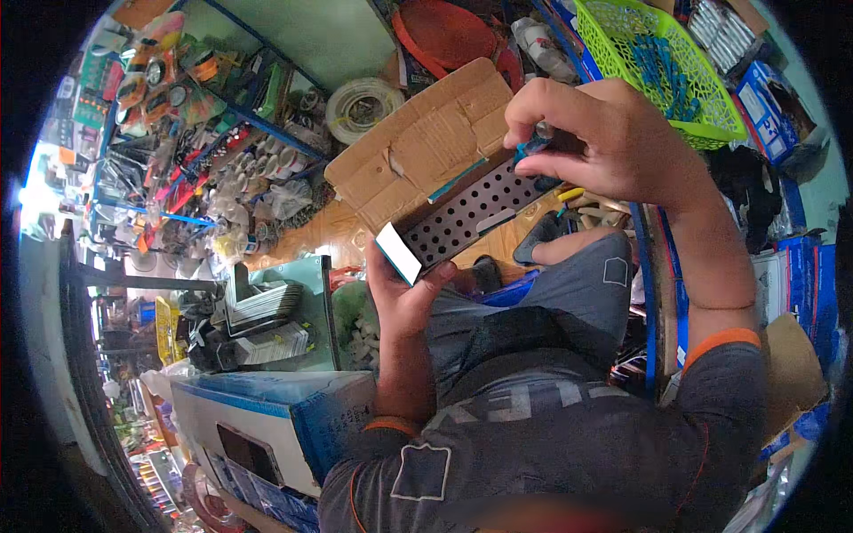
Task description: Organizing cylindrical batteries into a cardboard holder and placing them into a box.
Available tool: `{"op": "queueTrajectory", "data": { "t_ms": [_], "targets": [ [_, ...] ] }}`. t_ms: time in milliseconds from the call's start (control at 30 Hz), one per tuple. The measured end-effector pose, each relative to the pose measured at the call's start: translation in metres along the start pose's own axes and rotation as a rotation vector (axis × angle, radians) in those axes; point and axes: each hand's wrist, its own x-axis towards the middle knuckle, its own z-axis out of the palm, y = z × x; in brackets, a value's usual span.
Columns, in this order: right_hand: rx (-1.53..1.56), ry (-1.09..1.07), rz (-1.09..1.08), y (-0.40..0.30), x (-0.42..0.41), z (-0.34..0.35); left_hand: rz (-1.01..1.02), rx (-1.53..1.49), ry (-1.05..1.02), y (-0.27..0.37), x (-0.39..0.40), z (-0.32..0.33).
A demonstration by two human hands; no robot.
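My left hand (pixel 406 290) grips the near left end of an open cardboard box (pixel 426 140), thumb along its side. Its brown lid flap is folded back, and a pale panel (pixel 460 220) inside bears rows of round dark holes. The white end flap (pixel 398 254) stands up beside my left thumb. Above the box's far right end, my right hand (pixel 600 143) pinches a small blue piece (pixel 526 150) between thumb and forefinger. The fingers partly cover this piece, so its exact kind is unclear. That end of the box is partly hidden by my right hand.
A lime-green plastic basket (pixel 716 130) with several blue pieces stands at upper right. A white coiled hose or cable (pixel 363 110) and a red basin (pixel 446 36) lie beyond the box. Crowded shelves (pixel 266 130) fill the left. A phone (pixel 250 453) rests on a large carton (pixel 233 400).
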Motion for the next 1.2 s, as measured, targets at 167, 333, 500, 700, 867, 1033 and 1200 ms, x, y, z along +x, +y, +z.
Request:
{"op": "queueTrajectory", "data": {
  "t_ms": [167, 333, 500, 700, 867, 1033, 1200],
  "targets": [
    [-0.069, 0.015, -0.081, 0.008, 0.001, 0.005, 0.036, 0.005, 0.027, -0.003, 0.002, -0.001],
    [-0.112, 0.060, -0.184, 0.014, 0.002, 0.010, -0.002, -0.023, 0.038, -0.003, 0.001, -0.001],
    [-0.112, 0.011, -0.175, 0.016, 0.002, 0.005, -0.037, -0.008, 0.033, -0.003, 0.000, -0.002],
    [-0.123, 0.014, -0.219, 0.023, 0.001, 0.010, -0.015, -0.045, 0.055, -0.002, 0.002, 0.001],
    [-0.111, -0.020, -0.204, 0.024, 0.001, 0.007, 0.045, -0.013, 0.095, -0.007, 0.001, 0.001],
    [-0.278, 0.195, 0.025, 0.043, -0.001, -0.053, 0.030, -0.045, 0.139, -0.004, 0.006, -0.006],
    [-0.336, 0.043, 0.684, 0.133, -0.073, -0.124, 0.026, 0.004, 0.131, -0.008, 0.013, 0.000]
  ]
}}
